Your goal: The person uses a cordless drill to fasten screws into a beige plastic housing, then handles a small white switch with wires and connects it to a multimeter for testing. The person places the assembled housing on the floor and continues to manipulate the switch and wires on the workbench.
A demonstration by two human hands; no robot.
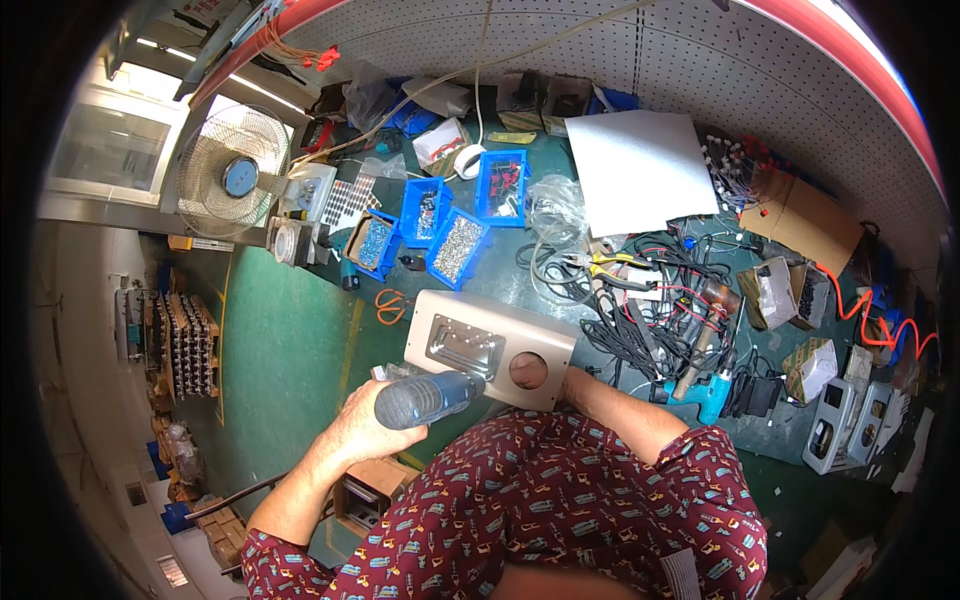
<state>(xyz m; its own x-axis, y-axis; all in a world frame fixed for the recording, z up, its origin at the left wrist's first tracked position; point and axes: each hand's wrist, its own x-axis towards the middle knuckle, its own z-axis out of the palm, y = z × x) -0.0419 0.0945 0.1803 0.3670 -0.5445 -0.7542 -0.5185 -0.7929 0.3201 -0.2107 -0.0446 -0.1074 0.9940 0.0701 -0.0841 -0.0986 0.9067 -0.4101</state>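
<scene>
My left hand [375,424] grips a blue and black cordless power driver [431,400]. Its nose points at the beige metal housing [547,337], close to the lower right corner of a recessed rectangular window [465,346]; whether the tip touches is hidden. The housing is tilted at the bench's front edge, its face with a round hole towards me. My right hand [529,370] is behind that face, and part of it shows through the hole. Its fingers are mostly hidden. Orange-handled scissors [391,306] lie left of the housing.
Blue bins of small parts, one a screw bin [457,247], stand behind the housing. To the right lie black cables [630,337], yellow-black pliers [619,270], a hammer [697,349] and a teal power tool [705,395]. A fan [240,177] stands at left; a white sheet [641,172] lies behind.
</scene>
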